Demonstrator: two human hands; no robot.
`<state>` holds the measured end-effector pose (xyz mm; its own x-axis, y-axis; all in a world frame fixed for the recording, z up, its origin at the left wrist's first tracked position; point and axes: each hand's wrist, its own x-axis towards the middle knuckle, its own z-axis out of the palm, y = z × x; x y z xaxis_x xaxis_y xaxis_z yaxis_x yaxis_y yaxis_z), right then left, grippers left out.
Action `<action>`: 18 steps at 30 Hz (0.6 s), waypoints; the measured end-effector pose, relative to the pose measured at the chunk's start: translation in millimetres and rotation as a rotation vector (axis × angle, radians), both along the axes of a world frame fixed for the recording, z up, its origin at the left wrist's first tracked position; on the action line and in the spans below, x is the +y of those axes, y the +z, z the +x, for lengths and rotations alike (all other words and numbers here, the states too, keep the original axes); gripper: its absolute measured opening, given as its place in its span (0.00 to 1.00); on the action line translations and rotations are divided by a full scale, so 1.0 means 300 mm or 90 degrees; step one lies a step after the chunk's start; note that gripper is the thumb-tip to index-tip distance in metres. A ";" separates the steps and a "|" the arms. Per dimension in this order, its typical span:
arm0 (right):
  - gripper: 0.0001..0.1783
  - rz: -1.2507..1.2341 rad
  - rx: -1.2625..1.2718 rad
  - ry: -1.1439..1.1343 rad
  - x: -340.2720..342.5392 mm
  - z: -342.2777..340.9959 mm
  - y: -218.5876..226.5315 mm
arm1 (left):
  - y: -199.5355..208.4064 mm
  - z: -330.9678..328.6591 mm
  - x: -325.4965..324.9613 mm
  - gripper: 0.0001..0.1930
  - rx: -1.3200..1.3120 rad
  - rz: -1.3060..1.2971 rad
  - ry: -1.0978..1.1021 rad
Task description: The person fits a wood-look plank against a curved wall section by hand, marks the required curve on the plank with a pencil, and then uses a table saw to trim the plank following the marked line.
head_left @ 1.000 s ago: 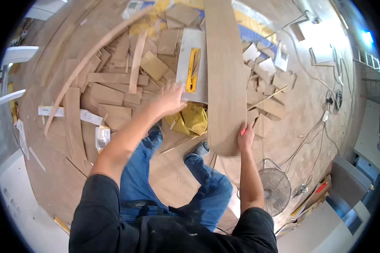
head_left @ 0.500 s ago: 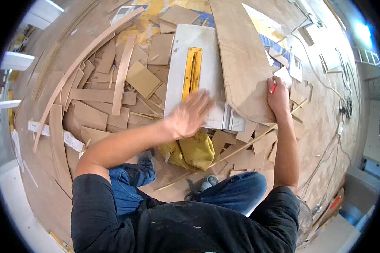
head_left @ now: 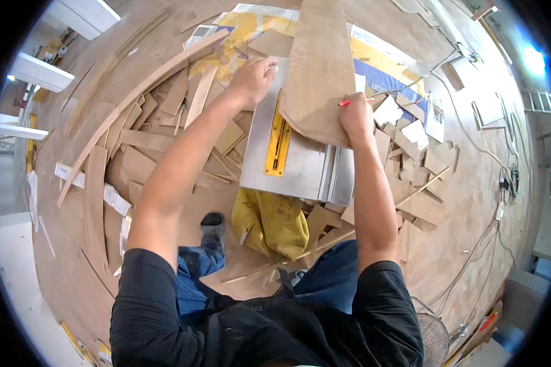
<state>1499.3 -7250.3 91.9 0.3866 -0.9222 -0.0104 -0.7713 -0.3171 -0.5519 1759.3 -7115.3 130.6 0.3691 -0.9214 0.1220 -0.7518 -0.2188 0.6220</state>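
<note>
A long plywood board (head_left: 318,79) with a rounded near end lies across the right part of a grey metal saw table (head_left: 294,174). Its rounded corner reaches over the far portion of the yellow slotted insert (head_left: 278,147). My right hand (head_left: 356,116) is closed around a slim red pencil (head_left: 349,103) and rests at the board's right edge near its end. My left hand (head_left: 254,81) is at the table's far left corner, fingers curled; what they hold, if anything, I cannot make out. No blade shows in the slot.
Wood offcuts (head_left: 144,140) lie heaped left of the saw, and more pieces (head_left: 422,159) on the right. A yellow cloth bag (head_left: 269,223) hangs at the table's near side. Cables (head_left: 471,131) cross the floor at right; a wire-caged fan (head_left: 431,339) stands at lower right.
The board has shifted left, its rounded end now overlapping the yellow insert. My right hand moved left with it. My left hand went from over the insert to the table's far left corner.
</note>
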 end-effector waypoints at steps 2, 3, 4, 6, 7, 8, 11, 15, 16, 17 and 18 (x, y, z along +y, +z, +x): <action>0.17 -0.009 0.015 0.021 0.002 0.066 0.011 | -0.156 0.112 -0.126 0.26 -0.049 0.039 0.027; 0.17 0.027 0.002 -0.001 -0.022 0.079 0.009 | -0.208 0.127 -0.188 0.28 -0.045 0.061 0.044; 0.18 0.024 0.002 -0.006 -0.026 0.084 0.018 | -0.256 0.127 -0.227 0.29 -0.059 0.054 0.036; 0.18 0.025 0.014 -0.018 -0.011 0.076 0.015 | -0.345 0.090 -0.279 0.32 -0.077 0.046 0.017; 0.18 0.053 0.039 -0.004 -0.027 0.079 0.025 | -0.362 0.098 -0.286 0.33 -0.075 0.048 -0.014; 0.18 0.023 0.092 0.018 -0.059 0.064 0.015 | -0.366 0.105 -0.270 0.33 -0.064 0.051 -0.051; 0.17 -0.013 0.160 0.048 -0.233 0.068 0.045 | -0.440 0.189 -0.241 0.33 -0.055 0.033 -0.071; 0.18 0.037 0.054 0.019 -0.808 0.013 -0.147 | -0.371 0.076 -0.344 0.33 -0.032 0.039 -0.105; 0.19 0.255 -0.055 0.016 -0.817 0.055 -0.188 | -0.375 0.083 -0.327 0.33 -0.019 0.043 -0.093; 0.21 0.476 -0.169 0.018 -0.798 0.126 -0.206 | -0.379 0.115 -0.311 0.33 -0.013 0.049 -0.077; 0.22 0.522 -0.133 0.025 -0.773 0.180 -0.222 | -0.391 0.130 -0.300 0.33 -0.003 0.037 -0.059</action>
<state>1553.4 -7482.3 25.2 0.4870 -0.6397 -0.5946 -0.6244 0.2210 -0.7492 1798.2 -7205.2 13.3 0.2811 -0.9572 0.0689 -0.7735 -0.1834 0.6067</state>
